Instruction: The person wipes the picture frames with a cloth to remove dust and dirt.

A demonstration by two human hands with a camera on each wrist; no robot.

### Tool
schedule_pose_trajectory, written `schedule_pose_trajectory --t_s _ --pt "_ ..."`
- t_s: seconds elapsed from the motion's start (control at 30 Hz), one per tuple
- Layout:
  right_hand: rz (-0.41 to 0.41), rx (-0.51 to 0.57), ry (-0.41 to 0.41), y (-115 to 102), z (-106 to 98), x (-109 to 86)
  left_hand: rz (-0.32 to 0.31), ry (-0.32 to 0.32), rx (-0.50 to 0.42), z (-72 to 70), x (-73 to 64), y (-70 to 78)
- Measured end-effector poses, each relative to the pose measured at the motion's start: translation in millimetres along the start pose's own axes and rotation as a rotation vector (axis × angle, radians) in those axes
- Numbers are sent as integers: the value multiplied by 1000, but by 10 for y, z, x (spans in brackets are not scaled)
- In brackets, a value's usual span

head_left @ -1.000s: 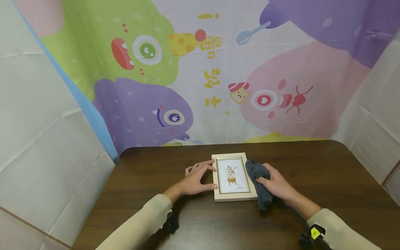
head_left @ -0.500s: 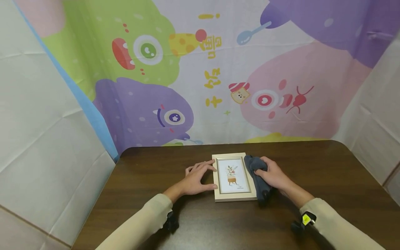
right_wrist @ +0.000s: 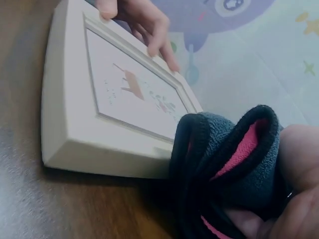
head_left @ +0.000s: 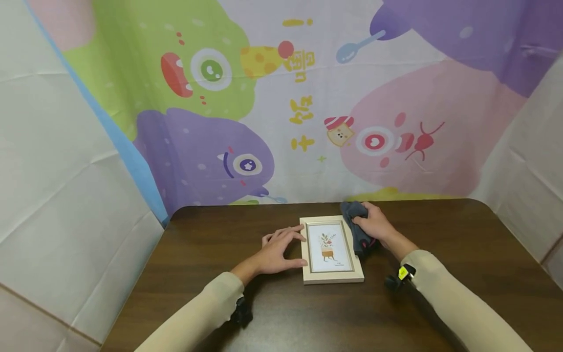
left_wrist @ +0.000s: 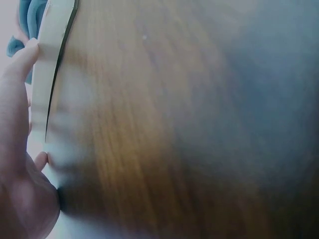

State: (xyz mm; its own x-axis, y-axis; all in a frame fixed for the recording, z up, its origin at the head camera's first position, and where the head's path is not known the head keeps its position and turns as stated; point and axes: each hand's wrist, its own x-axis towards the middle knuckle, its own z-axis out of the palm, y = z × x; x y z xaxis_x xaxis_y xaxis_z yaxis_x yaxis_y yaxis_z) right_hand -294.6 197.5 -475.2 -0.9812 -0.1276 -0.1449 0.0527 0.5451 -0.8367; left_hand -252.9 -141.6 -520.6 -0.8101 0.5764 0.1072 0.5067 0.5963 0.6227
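A cream picture frame point(head_left: 333, 277) lies face up on the brown table, showing a print of a potted plant point(head_left: 327, 252). My left hand point(head_left: 278, 255) steadies it, with spread fingertips and thumb touching its left border. In my right hand point(head_left: 376, 225) is a bunched dark grey-blue cloth point(head_left: 359, 239), pinched between thumb and fingers and pressed along the frame's upper right edge. Black trim and a pink inner side show on the folded cloth point(right_wrist: 249, 164) in the right wrist view. The left wrist view catches the frame's pale side point(left_wrist: 52, 55) beside my thumb.
The brown wooden table point(head_left: 198, 303) runs back to a hanging sheet point(head_left: 303, 176) printed with cartoon monsters. Pale panels stand at the left point(head_left: 66, 161) and right point(head_left: 523, 166). A small dark camera is strapped to each wrist.
My right hand has slid the cloth away from me along the frame's right edge, from the lower part to the upper right corner. My left hand and the frame stay in place.
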Motion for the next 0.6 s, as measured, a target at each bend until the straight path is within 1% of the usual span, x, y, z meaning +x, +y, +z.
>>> schedule_pose_trajectory --t_s 0.07,0.17,0.27,0.3,0.33,0.43,0.53,0.57,0.6 --pt "6 1 -1 -8 7 15 1 -2 -3 12 4 -13" --pt "6 -1 -2 -22 -5 -2 13 14 7 30 7 -48" --pt "-10 -31 12 -37 -50 -38 23 28 25 62 16 -105" --pt "-26 -55 18 -42 -70 -53 24 28 27 60 16 -103" --pt "-68 -70 39 20 -93 -29 18 22 18 51 14 -86" --pt "-146 -159 72 -24 -159 -99 9 6 19 38 12 -58" --pt "-235 -206 100 -124 -225 -211 -3 -8 5 3 1 8" --pt "-238 -226 94 -233 -245 -294 4 -4 15 8 1 4" --pt "-263 -236 99 -273 -268 -340 4 -3 13 6 0 9"
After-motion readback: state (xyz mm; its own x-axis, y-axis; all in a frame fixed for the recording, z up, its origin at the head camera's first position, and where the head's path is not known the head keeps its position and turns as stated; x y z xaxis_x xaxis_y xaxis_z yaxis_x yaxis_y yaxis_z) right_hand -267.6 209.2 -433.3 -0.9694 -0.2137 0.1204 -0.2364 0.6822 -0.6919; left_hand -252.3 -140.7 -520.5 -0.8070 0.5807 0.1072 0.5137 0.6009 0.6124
